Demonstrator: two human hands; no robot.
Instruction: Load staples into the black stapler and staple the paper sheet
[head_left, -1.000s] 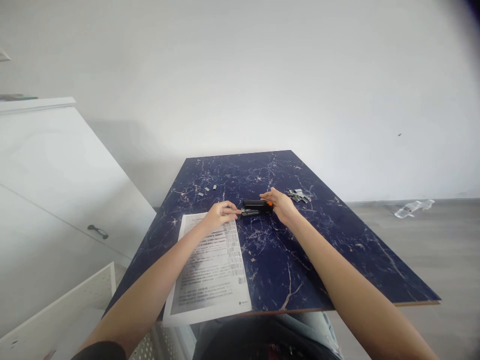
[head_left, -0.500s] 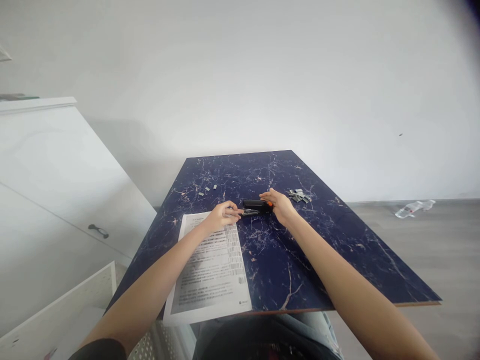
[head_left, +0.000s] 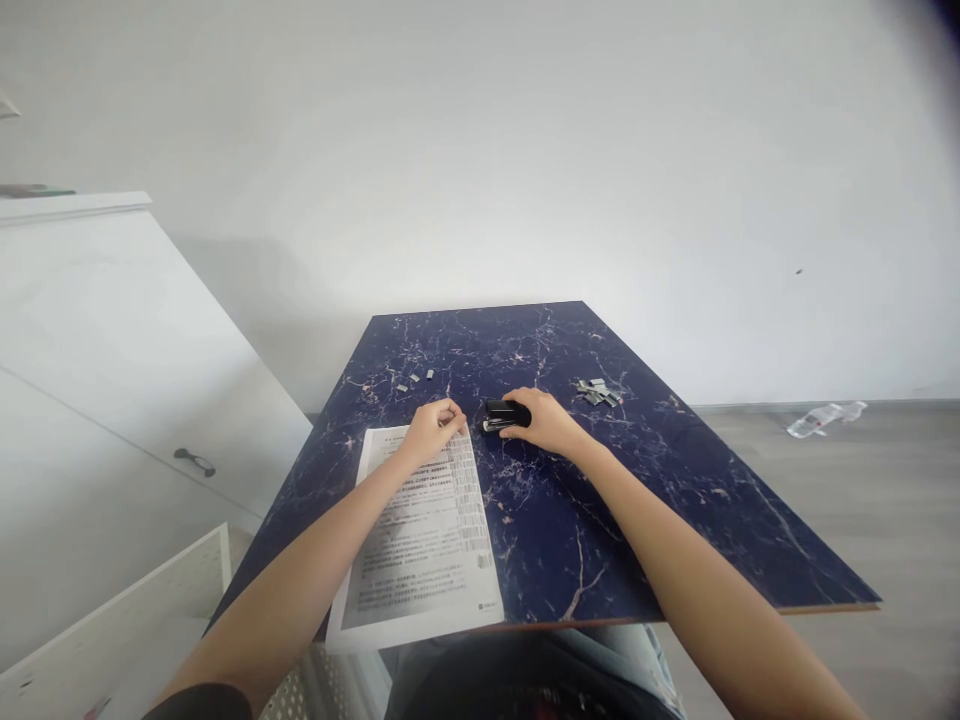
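Observation:
A black stapler point(head_left: 504, 413) lies on the dark blue table, its front end pointing left. My right hand point(head_left: 551, 422) wraps round its rear part from the right. Left of the stapler is a printed paper sheet point(head_left: 420, 560), lying flat with its near edge at the table's front. At the sheet's top right corner my left hand point(head_left: 435, 430) is closed, thumb and fingertips pinched on the corner. The hand itself covers part of the sheet's top edge.
A small pile of metal staple strips point(head_left: 598, 391) lies right of the stapler. Several staple pieces point(head_left: 415, 378) are scattered at the far left. A white cabinet point(head_left: 97, 330) stands left of the table point(head_left: 600, 520); a clear plastic bottle point(head_left: 821, 420) lies on the floor at right.
My right hand has shifted left and now wraps the stapler, which is closed up compared with before. My left hand has drawn back left from the stapler's front to the sheet's corner.

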